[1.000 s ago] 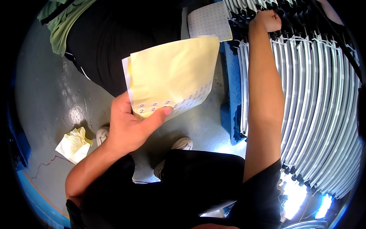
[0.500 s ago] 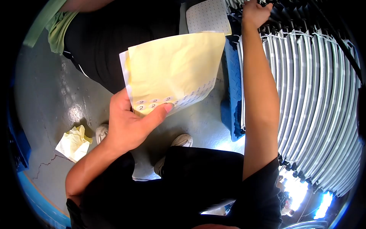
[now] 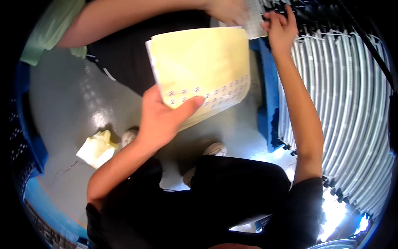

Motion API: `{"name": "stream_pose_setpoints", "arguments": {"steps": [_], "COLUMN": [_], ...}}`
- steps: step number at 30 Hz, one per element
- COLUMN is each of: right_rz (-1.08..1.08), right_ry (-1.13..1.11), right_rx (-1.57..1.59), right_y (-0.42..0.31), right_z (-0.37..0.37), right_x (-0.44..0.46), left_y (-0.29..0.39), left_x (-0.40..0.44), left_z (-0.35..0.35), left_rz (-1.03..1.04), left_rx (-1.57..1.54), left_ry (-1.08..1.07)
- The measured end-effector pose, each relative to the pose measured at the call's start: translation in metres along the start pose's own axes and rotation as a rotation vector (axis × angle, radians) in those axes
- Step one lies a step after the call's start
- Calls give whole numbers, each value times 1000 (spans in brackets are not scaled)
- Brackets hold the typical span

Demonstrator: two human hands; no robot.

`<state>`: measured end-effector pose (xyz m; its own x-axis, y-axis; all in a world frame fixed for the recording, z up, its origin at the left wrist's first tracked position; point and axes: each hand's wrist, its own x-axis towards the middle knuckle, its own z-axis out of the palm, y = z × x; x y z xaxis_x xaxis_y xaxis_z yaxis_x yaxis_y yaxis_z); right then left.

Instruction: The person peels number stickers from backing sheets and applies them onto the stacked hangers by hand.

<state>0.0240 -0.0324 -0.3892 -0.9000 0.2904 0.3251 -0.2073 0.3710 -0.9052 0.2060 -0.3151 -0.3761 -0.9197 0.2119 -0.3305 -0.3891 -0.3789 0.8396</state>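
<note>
Pinched between thumb and fingers of my left hand [image 3: 163, 116] is a yellow-backed sheet of number labels [image 3: 201, 58], with rows of printed 2s along its lower edge. My right hand [image 3: 282, 31] is raised over the near end of the black fittings [image 3: 319, 16], above the long row of silvery white tubes [image 3: 331, 103]. Its fingers are apart, with the index finger extended, and nothing shows in its grasp. Just left of it is a second label sheet [image 3: 255, 23], with a co-worker's blurred hand [image 3: 230, 10] beside it.
A co-worker's arm [image 3: 137, 16] and dark-clothed leg [image 3: 124, 58] are at the upper left. Crumpled pale yellow paper [image 3: 98, 150] lies on the grey floor [image 3: 62, 108]. A blue pallet [image 3: 270, 95] edges the tubes; another blue object [image 3: 35, 145] stands at far left.
The co-worker's arm has reached in across the top toward the second sheet. My right hand has come off the black fittings and spread its fingers. The whole view has shifted slightly.
</note>
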Motion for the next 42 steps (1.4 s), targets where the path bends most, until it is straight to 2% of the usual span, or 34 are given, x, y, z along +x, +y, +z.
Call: {"name": "stream_pose_setpoints", "arguments": {"steps": [2, 4, 6, 8, 10, 14, 19, 24, 26, 27, 32, 42], "right_rz": [-7, -227, -618, -589, -725, -668, -751, -774, -815, -820, -796, -944], "right_ry": [-28, -45, -216, -542, -557, -419, -369, -410, -411, -415, -444, -417], "right_rx": [-30, -89, -180, -219, -61, 8, -49, -105, -146, -100, -37, -163], "right_y": [-27, -51, -74, -109, -102, -93, -93, -94, -91, -90, -97, -107], "right_z": [-4, -9, -10, -6, 12, 24, 22, 16, 13, 14, 11, 10], "right_x": [-44, -79, -102, -126, -138, -150, -149, -153, -149, -149, -150, -150], "left_y": [-2, -4, -2, -1, -1, 1, 5, 0, -1, -1, 3, 0], "left_x": [2, 4, 4, 4, 2, -6, -11, -12, -13, -12, -14, -16], "left_z": [0, 1, 2, 4, 7, 9, 8, 9, 8, 12, 12, 6], "left_rz": [20, 43, 38, 32, 101, 241, 246, 321, 291, 314, 317, 341], "left_rx": [-10, -41, -5, 38, 125, 227, 240, 211, 361, 322, 340, 317], "left_ry": [21, -6, -6, -10, -18, 12, -36, -22, 48, 73, 50, 40]}}
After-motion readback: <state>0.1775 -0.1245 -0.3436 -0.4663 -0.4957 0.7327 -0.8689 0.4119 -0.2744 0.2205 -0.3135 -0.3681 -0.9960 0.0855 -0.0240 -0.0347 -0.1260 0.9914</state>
